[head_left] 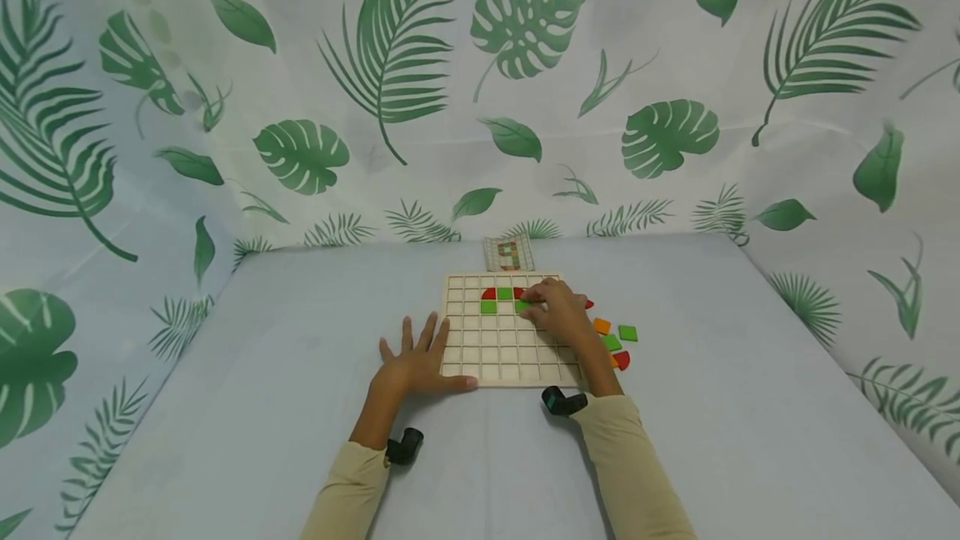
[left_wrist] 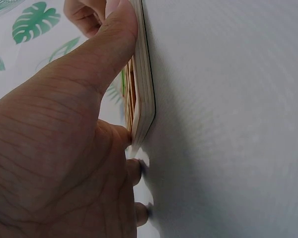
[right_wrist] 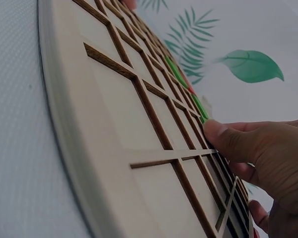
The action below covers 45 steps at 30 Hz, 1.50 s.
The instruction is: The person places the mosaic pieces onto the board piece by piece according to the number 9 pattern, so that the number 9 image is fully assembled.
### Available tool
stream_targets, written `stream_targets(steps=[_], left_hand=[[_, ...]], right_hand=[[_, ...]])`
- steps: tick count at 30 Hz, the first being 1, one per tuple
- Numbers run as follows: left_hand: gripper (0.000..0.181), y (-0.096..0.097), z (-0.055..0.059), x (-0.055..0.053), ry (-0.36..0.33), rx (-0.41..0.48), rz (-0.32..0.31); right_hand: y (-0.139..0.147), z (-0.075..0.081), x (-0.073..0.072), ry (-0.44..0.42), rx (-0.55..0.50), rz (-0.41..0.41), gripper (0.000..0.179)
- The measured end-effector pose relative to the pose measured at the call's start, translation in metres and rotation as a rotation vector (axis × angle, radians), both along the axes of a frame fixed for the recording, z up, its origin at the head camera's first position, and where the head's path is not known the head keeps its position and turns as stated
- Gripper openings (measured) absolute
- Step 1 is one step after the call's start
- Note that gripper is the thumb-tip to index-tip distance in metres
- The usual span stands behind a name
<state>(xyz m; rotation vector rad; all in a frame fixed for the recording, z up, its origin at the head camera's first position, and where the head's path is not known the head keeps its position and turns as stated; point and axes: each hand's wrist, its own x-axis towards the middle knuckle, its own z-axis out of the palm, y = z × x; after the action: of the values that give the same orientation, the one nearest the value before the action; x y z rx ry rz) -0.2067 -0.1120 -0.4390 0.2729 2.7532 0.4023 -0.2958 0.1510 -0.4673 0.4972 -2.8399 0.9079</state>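
Note:
A pale wooden grid board [head_left: 498,350] lies on the table, its raised slats forming square cells. My left hand [head_left: 415,367] is spread at the board's lower left corner, thumb [left_wrist: 120,25] along the near edge. Over the upper middle of the board, my right hand [head_left: 557,312] pinches a green square tile [head_left: 521,307] at a cell; the fingers partly cover it. A red quarter-round tile [head_left: 517,293] lies just above it, partly hidden. Farther left in the grid sit another red quarter-round tile [head_left: 489,294] and two green squares, the upper one [head_left: 505,293] and the lower one [head_left: 488,307].
Right of the board lie several loose tiles, among them an orange square [head_left: 602,326], a green square [head_left: 627,332] and a red rounded one [head_left: 622,360]. A printed pattern card [head_left: 491,255] stands behind the board. Leaf-printed cloth [head_left: 435,182] surrounds the table.

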Motion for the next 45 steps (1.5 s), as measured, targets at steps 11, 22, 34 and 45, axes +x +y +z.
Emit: stream_targets(steps=[11,22,34,45], left_hand=[[0.109,0.0026,0.0004,-0.0004,-0.005,-0.002,-0.001],[0.109,0.0038,0.0003,0.0003,-0.013,0.004,0.008],[0.11,0.0019,0.0004,0.0017,-0.009,-0.007,0.007],[0.11,0.0032,-0.0007,0.0006,0.0,-0.009,0.004]], right_hand=[[0.0015,0.0017,0.0007,-0.008,-0.005,-0.002,0.022],[0.0035,0.0017,-0.0004,-0.005,-0.02,0.023,0.02],[0.0043,0.0015,-0.0003,-0.046,-0.037,0.011,0.024],[0.0048,0.0041,0.0007,-0.04,-0.021,0.001,0.022]])
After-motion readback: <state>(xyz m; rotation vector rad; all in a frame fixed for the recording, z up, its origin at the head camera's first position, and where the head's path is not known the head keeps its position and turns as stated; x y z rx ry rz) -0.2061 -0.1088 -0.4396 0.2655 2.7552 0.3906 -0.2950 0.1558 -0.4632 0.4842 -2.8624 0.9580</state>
